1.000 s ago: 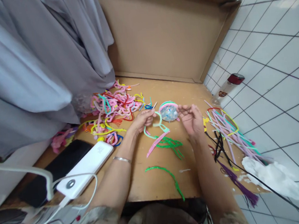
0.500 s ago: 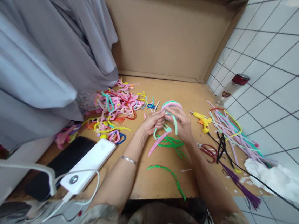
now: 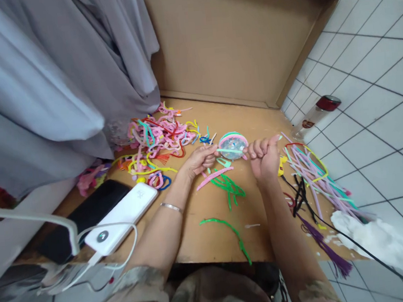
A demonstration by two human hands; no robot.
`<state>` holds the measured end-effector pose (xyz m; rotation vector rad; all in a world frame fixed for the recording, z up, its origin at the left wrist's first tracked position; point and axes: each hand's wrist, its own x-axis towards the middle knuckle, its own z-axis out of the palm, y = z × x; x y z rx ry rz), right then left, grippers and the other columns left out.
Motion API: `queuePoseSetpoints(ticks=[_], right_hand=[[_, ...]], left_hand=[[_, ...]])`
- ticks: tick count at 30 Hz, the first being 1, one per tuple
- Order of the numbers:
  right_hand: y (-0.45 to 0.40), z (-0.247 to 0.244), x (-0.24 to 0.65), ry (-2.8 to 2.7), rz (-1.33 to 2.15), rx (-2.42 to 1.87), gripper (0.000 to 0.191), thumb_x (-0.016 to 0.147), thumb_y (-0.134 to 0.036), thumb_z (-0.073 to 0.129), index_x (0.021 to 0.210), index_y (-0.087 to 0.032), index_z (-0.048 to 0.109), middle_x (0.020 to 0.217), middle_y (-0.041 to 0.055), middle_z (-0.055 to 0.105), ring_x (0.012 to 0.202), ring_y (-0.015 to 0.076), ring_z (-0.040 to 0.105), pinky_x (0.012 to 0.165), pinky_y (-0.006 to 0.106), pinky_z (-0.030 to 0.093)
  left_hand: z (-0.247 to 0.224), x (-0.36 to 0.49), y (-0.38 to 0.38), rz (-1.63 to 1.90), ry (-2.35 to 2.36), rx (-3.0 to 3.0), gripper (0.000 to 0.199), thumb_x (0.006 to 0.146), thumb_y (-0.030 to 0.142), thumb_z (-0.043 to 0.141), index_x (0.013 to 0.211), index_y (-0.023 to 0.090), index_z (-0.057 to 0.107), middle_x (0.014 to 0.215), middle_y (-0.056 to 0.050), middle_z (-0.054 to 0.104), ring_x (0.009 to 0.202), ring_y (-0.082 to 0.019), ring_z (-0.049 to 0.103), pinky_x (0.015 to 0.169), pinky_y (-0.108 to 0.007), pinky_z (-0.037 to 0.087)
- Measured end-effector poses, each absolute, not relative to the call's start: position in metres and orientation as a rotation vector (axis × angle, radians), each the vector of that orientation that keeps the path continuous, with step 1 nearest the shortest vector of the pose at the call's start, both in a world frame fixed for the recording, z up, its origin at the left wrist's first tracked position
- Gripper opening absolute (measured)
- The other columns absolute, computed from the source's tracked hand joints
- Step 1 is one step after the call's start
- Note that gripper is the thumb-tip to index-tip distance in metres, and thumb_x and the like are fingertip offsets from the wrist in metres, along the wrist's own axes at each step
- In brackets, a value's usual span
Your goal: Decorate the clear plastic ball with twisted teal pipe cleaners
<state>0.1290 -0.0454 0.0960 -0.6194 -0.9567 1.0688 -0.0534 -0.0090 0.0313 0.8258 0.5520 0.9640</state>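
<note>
Spanning left hand [image 3: 201, 160] to right hand [image 3: 264, 158], a mint strip [image 3: 232, 151] was pinched in fingers [image 3: 209, 160]. Green stems [image 3: 227, 182] were strewn nearby.

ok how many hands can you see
2: the left hand, left of the clear round object, pinching a pale green strip, and the right hand, right of that object, gripping the same strip. No other hand shows.
</note>
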Motion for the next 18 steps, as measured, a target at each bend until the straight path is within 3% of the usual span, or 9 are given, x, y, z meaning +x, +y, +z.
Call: queuePoseSetpoints(ticks=[7,12,16,18], right_hand=[[-0.03,0.137,0.141,-0.774,0.896,-0.634,0.062,0.09,-0.067,0.037,0.053,-0.021,0.02,0.041,-0.0102,0.016,0.034,0.0057,0.015,0.035,0.018,0.022],[-0.037,0.147,0.146,-0.897,1.119,-0.784,0.055,0.087,-0.06,0.051,0.057,-0.022,0.026,0.04,-0.012,0.02,0.032,0.0042,0.015,0.032,0.017,0.017],[-0.039,0.133,0.158,-0.96,1.442,-0.971,0.033,0.085,-0.043,0.061,0.067,-0.022,0.042,0.038,-0.0146,0.022,0.031,0.0036,0.013,0.032,0.015,0.016],[-0.037,0.119,0.165,-0.96,1.496,-1.057,0.026,0.08,-0.037,0.063,0.071,-0.022,0.045,0.038,-0.0155,0.022,0.031,0.0035,0.013,0.032,0.015,0.016]], left_hand=[[0.021,-0.053,0.0,1.119,0.619,0.73,0.044,0.079,0.041,0.07,0.059,0.016,0.04,0.043,0.013,0.019,0.032,0.0,0.015,0.033,-0.011,0.013],[0.019,-0.054,0.003,1.149,0.61,0.775,0.045,0.075,0.044,0.072,0.059,0.017,0.039,0.043,0.013,0.019,0.034,-0.001,0.014,0.035,-0.013,0.012],[0.019,-0.051,0.004,1.249,0.772,0.856,0.043,0.076,0.046,0.067,0.058,0.018,0.041,0.043,0.012,0.019,0.036,-0.003,0.014,0.038,-0.016,0.012],[0.018,-0.048,0.004,1.409,0.953,0.952,0.039,0.08,0.046,0.06,0.059,0.018,0.045,0.044,0.01,0.023,0.038,-0.005,0.02,0.04,-0.018,0.018]])
